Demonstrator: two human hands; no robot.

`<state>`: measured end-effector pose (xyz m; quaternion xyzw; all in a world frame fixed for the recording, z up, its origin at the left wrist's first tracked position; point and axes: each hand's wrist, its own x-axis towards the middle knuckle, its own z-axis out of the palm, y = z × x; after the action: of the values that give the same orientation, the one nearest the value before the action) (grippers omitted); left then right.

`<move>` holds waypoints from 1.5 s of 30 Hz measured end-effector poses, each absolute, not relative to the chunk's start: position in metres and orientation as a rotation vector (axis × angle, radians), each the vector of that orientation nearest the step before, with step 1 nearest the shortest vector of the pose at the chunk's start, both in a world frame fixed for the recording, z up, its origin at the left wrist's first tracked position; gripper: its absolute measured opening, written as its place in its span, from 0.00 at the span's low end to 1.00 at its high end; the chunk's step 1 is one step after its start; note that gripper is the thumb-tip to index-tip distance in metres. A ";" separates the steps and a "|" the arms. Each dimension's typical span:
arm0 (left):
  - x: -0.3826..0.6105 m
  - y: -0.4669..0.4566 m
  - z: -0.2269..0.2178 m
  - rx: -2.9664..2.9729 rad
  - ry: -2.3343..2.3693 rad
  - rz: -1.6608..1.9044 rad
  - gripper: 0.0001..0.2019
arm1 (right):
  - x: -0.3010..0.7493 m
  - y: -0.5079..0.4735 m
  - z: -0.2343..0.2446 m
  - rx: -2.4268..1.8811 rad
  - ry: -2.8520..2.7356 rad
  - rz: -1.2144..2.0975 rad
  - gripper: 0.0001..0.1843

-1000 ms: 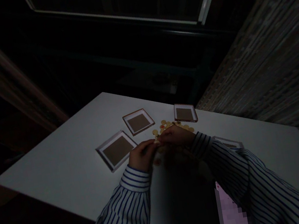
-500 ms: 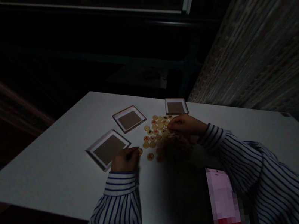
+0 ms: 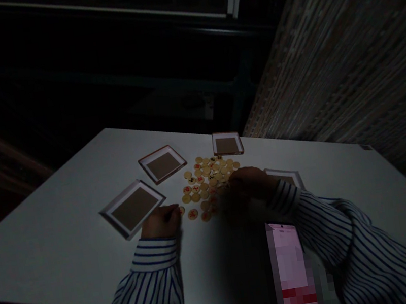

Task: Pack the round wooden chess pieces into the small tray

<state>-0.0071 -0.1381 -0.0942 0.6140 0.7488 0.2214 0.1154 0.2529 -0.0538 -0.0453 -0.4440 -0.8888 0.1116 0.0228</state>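
Observation:
A loose heap of round, pale wooden Chinese chess pieces lies on the white table, some with red or black characters facing up. At the heap's left edge, my left hand pinches one Chinese chess piece between thumb and fingertips. My right hand reaches over the right side of the heap with its fingers bent together. Deep shadow hides its fingertips and whatever is in them. A single red-marked piece lies flat just right of my left hand.
Shallow open boxes surround the heap: a near-left box, a back-left box, a back-right box and a right box partly behind my right hand. A lit phone lies at the front. A strand curtain hangs at right.
My right hand has come down and nearer from the back of the heap, uncovering pieces there and the right box. My left hand still pinches its piece. The whole view has shifted slightly.

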 end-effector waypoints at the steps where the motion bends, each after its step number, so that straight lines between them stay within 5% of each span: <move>1: -0.007 -0.138 -0.094 1.805 2.196 0.665 0.21 | 0.249 -0.054 -0.046 -1.355 -2.794 0.270 0.12; 12: 0.000 -0.142 -0.082 1.784 2.185 0.956 0.17 | 0.221 -0.057 -0.049 -1.242 -2.920 -0.158 0.12; 45: 0.053 -0.158 -0.067 1.237 1.241 1.200 0.17 | 0.243 -0.107 -0.047 -0.222 -2.514 -0.346 0.13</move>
<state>0.0533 -0.1577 -0.0674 0.5084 0.5105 0.4935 0.4872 0.2433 -0.1066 -0.0474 -0.0832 -0.9437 -0.1298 0.2928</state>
